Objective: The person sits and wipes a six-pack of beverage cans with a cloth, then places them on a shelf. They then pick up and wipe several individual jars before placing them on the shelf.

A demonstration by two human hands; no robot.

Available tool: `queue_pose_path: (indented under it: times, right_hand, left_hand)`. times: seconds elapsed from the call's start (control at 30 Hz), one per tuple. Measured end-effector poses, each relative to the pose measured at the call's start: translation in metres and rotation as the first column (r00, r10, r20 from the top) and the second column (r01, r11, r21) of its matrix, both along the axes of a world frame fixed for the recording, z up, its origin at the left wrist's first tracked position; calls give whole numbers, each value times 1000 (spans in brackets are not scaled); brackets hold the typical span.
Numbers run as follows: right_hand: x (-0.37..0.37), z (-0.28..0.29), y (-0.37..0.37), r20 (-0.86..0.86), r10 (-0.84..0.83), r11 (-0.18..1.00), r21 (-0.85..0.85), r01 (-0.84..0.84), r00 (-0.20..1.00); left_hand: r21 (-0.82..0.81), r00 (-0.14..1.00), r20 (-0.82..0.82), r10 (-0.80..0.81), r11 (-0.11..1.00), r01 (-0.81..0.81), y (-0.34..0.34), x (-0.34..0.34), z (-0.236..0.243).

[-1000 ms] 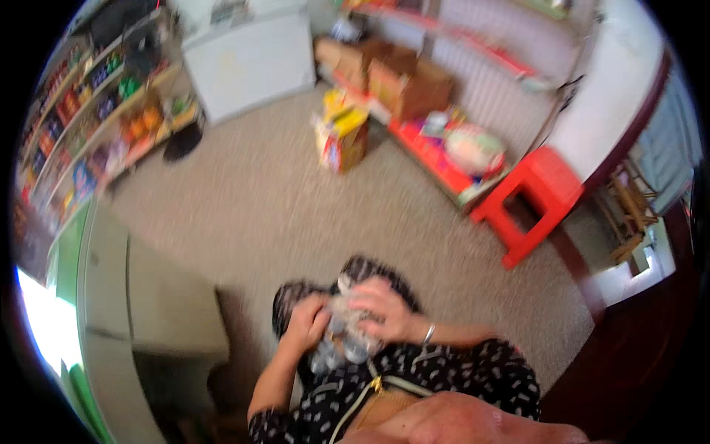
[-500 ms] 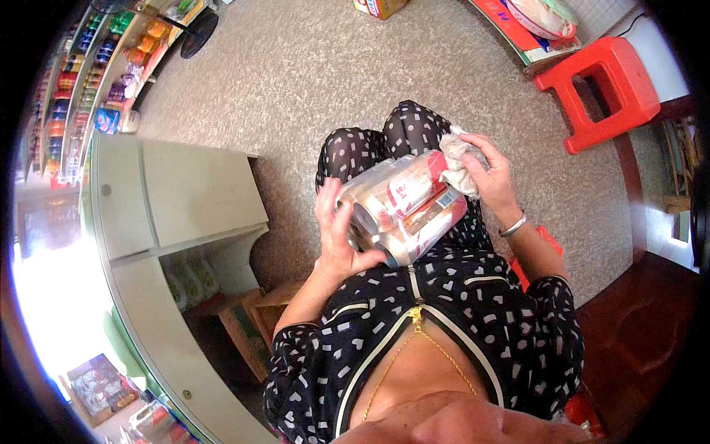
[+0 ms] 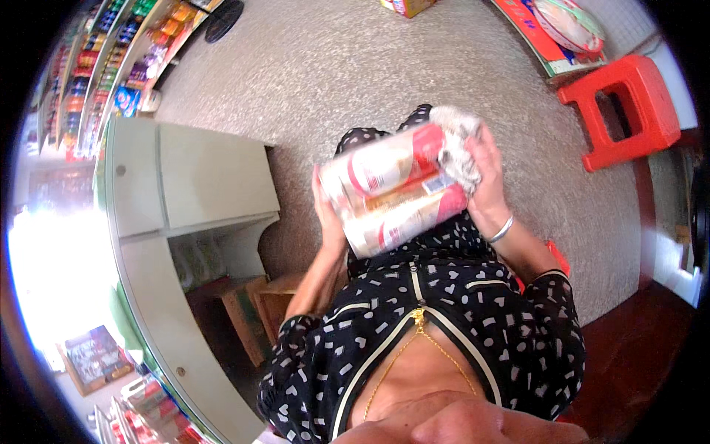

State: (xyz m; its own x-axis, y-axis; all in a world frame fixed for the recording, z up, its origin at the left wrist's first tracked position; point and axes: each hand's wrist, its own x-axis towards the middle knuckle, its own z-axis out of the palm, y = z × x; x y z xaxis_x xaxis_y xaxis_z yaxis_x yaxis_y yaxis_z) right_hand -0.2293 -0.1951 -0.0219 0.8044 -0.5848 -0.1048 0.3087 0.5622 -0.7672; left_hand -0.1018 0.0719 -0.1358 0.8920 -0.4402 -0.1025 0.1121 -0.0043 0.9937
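Observation:
Above my lap is a pack of cans (image 3: 388, 163) with red, white and gold sides, bundled in clear wrap and slightly blurred by motion. The pack lies on its side, tilted up toward the right. My left hand (image 3: 329, 214) grips its left end, the fingers partly hidden behind it. At the opposite end, my right hand (image 3: 488, 181) is closed on a crumpled whitish cloth (image 3: 460, 152), pressing it against the red ends of the cans. Part of the right hand's fingers is covered by the cloth.
To my left stands a pale cabinet (image 3: 214, 177) with an open lower shelf and cardboard boxes (image 3: 248, 314). Shelves of colourful goods (image 3: 96, 66) rise at the far left. A red plastic stool (image 3: 629, 111) stands at the right, near a low display with a wrapped basin (image 3: 566, 26).
The pack has turned and lifted, so its can sides face up more. My left hand has slid round behind its left end. The cloth has moved up along the right end.

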Motion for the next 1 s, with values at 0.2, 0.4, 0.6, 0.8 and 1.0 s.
queue_pose_path:
  times: [0.2, 0.4, 0.6, 0.8, 1.0]
  right_hand:
    - [52, 51, -1, 242, -65, 997, -19, 72, 968]
    - [76, 62, -15, 174, -22, 965, -253, 66, 985]
    - [73, 49, -34, 76, -21, 832, -552, 59, 997]
    - [82, 95, -39, 87, -4, 38, -995, 87, 996]
    - [98, 123, 16, -71, 491, -486, -849, 206, 868]
  left_hand:
    - [-338, 982, -91, -162, 933, 123, -54, 75, 75]
    - [-588, 955, -148, -258, 800, 125, -84, 68, 84]
    - [-443, 979, -150, -136, 895, 56, -90, 82, 95]
    - [-174, 911, 374, -173, 952, 252, -95, 112, 150]
    - [-389, 978, 88, -188, 898, 207, -106, 131, 143]
